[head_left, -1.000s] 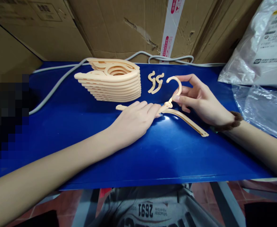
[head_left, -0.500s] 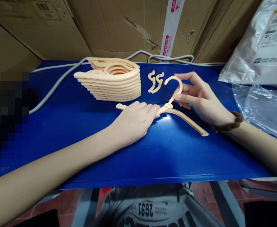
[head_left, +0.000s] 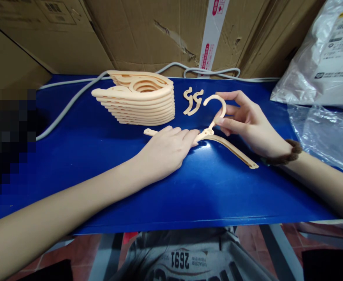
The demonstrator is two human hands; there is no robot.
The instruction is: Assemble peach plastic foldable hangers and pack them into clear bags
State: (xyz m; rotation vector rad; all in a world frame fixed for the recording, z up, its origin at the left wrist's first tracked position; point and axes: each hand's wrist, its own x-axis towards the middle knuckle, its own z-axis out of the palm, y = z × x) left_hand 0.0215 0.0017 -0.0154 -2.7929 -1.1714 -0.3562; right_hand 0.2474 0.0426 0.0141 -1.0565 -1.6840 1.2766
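In the head view, a cream plastic clothes hanger with a curved hook [head_left: 208,133] lies on the glossy blue tabletop [head_left: 203,195], in front of the person. Its long axis runs mostly from left to right, the right end nearer the person. From the hub, one slim arm slopes down to the right; the other runs left beneath the left hand [head_left: 169,150], its tip showing past the knuckles. The hook rises from the hub, away from the person, and its open end curls to the left.

The left hand is closed palm-down over the left arm of the hanger. The right hand [head_left: 249,125], half curled, pinches the base of the hook between thumb and fingers; one brown fuzzy band [head_left: 291,152] circles that wrist.

Counted out: one hanger in hand; two small flat S-shaped cream pieces [head_left: 192,103], side by side beyond the hook; one neat stack of cream plastic hangers [head_left: 142,107] to their left, many layers deep, too tightly nested to count surely. One white plastic parcel bag [head_left: 314,58] stands at the far right, crumpled clear film [head_left: 326,132] just in front of it.
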